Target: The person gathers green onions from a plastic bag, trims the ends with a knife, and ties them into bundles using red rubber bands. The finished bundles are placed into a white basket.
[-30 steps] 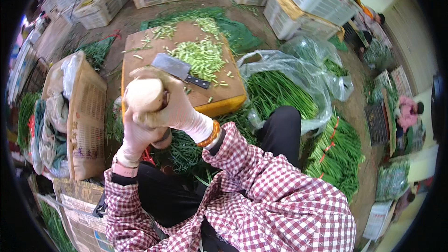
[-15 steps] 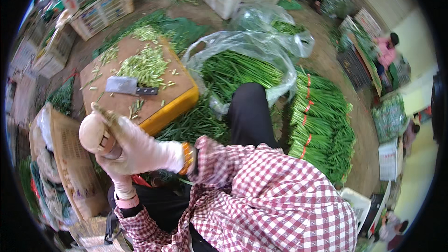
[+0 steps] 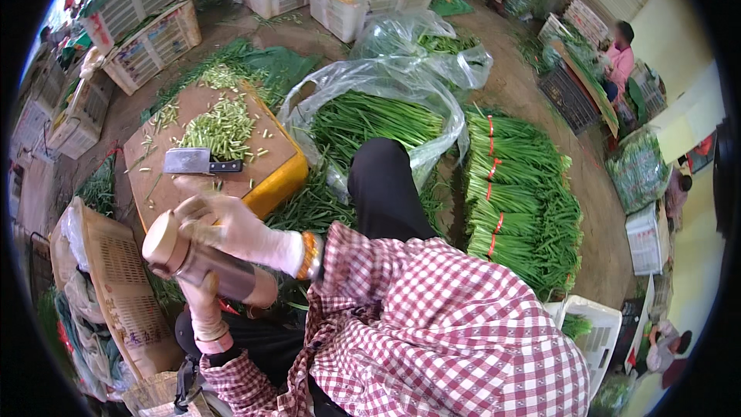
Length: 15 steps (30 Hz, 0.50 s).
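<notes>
A tilted dark-bodied bottle (image 3: 224, 271) with a pale round lid (image 3: 164, 238) points up and left above my lap. Wrapped round it from below is my left hand (image 3: 202, 301), gloved and wearing a pink wristband. Just above the bottle, beside the lid, my gloved right hand (image 3: 239, 228) has its fingers apart and somewhat blurred; whether they touch the bottle is unclear. Beyond the hands, a cleaver (image 3: 187, 161) with a black handle lies on the chopping board (image 3: 231, 172) beside a heap of chopped stalks (image 3: 218, 125).
Green stalks lie in an open clear plastic bag (image 3: 297, 112) ahead. Several red-banded green bundles (image 3: 525, 201) are lined up at right. A wicker-like crate (image 3: 131, 301) stands at left, white crates (image 3: 351, 8) at the back. Other people work at far right.
The bottle has swung from lid-toward-me to a sideways tilt, exposing its dark body. My right hand has shifted up off its earlier place around the lid, fingers spreading.
</notes>
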### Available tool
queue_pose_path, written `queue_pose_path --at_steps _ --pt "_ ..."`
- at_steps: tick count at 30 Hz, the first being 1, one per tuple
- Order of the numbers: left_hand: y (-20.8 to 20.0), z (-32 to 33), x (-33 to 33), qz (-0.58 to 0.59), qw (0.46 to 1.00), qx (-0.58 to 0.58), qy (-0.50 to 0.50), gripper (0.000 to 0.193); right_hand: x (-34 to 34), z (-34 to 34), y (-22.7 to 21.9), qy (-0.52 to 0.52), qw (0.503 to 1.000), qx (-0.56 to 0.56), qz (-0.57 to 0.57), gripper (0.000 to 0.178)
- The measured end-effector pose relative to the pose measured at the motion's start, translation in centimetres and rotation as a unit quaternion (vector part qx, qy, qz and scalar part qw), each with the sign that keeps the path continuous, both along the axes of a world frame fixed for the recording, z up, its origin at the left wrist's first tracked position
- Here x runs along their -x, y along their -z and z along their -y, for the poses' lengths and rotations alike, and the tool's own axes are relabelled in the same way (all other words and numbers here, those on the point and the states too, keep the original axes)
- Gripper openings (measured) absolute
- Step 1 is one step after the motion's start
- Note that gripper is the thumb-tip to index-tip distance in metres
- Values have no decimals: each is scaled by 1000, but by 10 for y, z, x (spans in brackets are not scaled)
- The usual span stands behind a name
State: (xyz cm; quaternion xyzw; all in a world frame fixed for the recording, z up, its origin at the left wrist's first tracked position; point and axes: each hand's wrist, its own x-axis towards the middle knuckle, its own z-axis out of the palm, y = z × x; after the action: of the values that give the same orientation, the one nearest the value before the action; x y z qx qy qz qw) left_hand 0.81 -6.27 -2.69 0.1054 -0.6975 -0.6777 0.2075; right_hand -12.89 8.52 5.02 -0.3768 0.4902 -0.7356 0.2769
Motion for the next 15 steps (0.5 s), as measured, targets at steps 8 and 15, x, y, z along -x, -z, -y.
queue_pose_path --at_steps 8,15 --pt "-9 -64 32 -101 954 -255 -119 29 -33 0 14 313 914 -53 -252 107" --pt "-15 -20 -9 -11 963 -46 265 47 5 -22 -12 -254 961 100 43 99"
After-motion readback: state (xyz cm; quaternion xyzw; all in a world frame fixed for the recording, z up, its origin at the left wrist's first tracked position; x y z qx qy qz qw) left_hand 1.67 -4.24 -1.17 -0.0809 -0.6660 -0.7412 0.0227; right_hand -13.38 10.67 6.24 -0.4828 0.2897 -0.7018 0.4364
